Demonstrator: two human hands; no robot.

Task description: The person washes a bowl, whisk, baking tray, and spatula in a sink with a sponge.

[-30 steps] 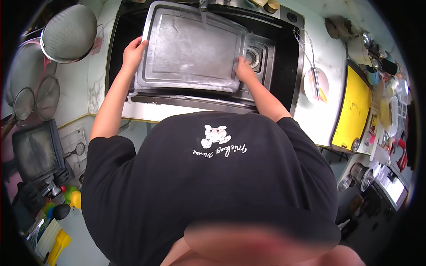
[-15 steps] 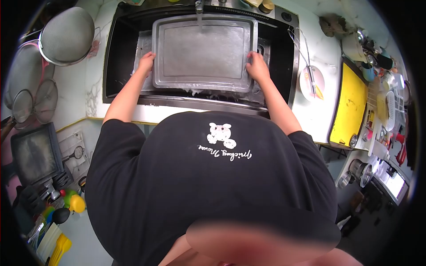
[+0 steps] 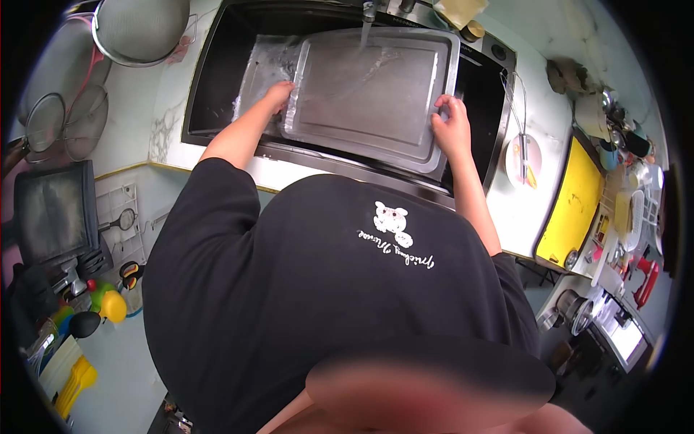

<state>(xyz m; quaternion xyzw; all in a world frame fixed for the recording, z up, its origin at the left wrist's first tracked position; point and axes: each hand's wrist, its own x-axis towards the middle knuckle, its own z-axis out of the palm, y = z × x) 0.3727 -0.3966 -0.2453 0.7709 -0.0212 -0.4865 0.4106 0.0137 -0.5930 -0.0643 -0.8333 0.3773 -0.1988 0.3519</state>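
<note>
A grey metal baking tray [image 3: 361, 94] is held over the black sink [image 3: 217, 87], tilted slightly in view. My left hand [image 3: 278, 95] closes on its left edge, fingers mostly hidden at the rim. At the right edge, my right hand [image 3: 451, 124] grips the rim with thumb and curled fingers. Water runs from the faucet [image 3: 369, 10] onto the tray's upper part, leaving wet streaks on the metal. Beneath, a second flat, wet metal surface [image 3: 262, 69] sticks out on the left, with some foam at its edge.
Right of the sink, a whisk [image 3: 523, 148] lies across a small white dish [image 3: 522, 168]. Farther right stands a yellow panel [image 3: 575, 202]. Strainers [image 3: 141, 29] and a dark square pan [image 3: 54, 213] hang at the left. Kitchen utensils [image 3: 83, 324] fill the lower left.
The view has swung, so sink and tray appear farther right and turned clockwise. More of the surface under the tray shows at left. Both hands stay on the tray's edges.
</note>
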